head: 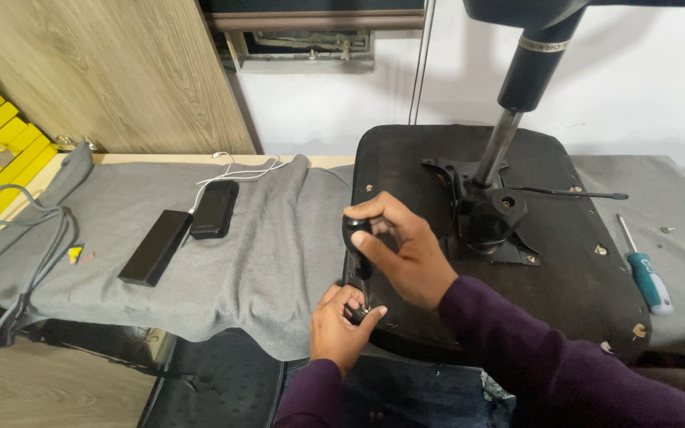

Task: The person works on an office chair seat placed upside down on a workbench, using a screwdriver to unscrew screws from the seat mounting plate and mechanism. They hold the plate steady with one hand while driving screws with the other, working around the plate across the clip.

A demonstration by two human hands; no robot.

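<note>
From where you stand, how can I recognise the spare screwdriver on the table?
Find the upturned black chair seat on the grey cloth. Right of it lies the spare screwdriver, untouched. Its teal and white handle sets it apart from the black-handled screwdriver in the right hand.

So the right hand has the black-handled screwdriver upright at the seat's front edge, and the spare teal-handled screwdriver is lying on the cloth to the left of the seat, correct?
Not quite. In the head view, the teal-handled screwdriver lies on the cloth to the right of the seat, not the left. The right hand does hold the black-handled screwdriver upright at the front edge.

I seem to be in a repair workshop: cloth-covered bench (pixel 271 238), upturned chair seat (pixel 564 261), spare screwdriver (pixel 645 273).
</note>
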